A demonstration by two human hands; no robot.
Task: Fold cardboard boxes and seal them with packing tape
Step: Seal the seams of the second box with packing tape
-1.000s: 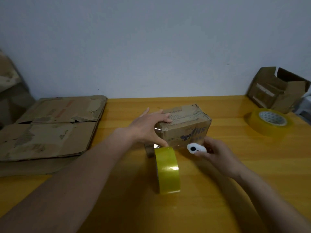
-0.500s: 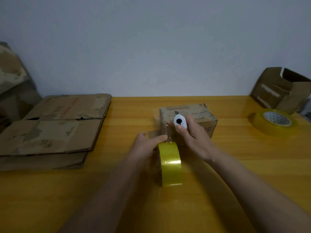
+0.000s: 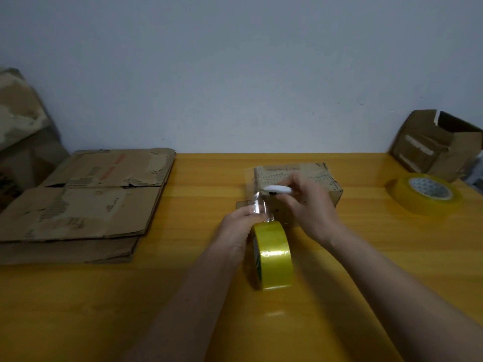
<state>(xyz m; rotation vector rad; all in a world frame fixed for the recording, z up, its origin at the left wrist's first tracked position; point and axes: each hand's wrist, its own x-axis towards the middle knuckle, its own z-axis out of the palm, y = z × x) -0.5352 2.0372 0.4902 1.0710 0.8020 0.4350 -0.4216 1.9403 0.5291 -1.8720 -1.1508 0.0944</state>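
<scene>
A left hand (image 3: 239, 226) pinches taut tape (image 3: 257, 205) beside the box (image 3: 295, 178); the right hand (image 3: 305, 205) grips a white cutter (image 3: 277, 189). Keeping tension should give a clean cut.

We see a glossy yellow tape roll (image 3: 274, 257) on a smooth, shiny wood surface (image 3: 339, 296); the box (image 3: 295, 176) is matt, scuffed cardboard.

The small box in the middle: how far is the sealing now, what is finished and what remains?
Done: the small box is folded shut, with clear tape stuck on its near end. In hand: the left hand holds that strip by the standing tape roll, and the right hand brings a white cutter to it. Left: cutting the strip free, then the flat cardboard.
</scene>
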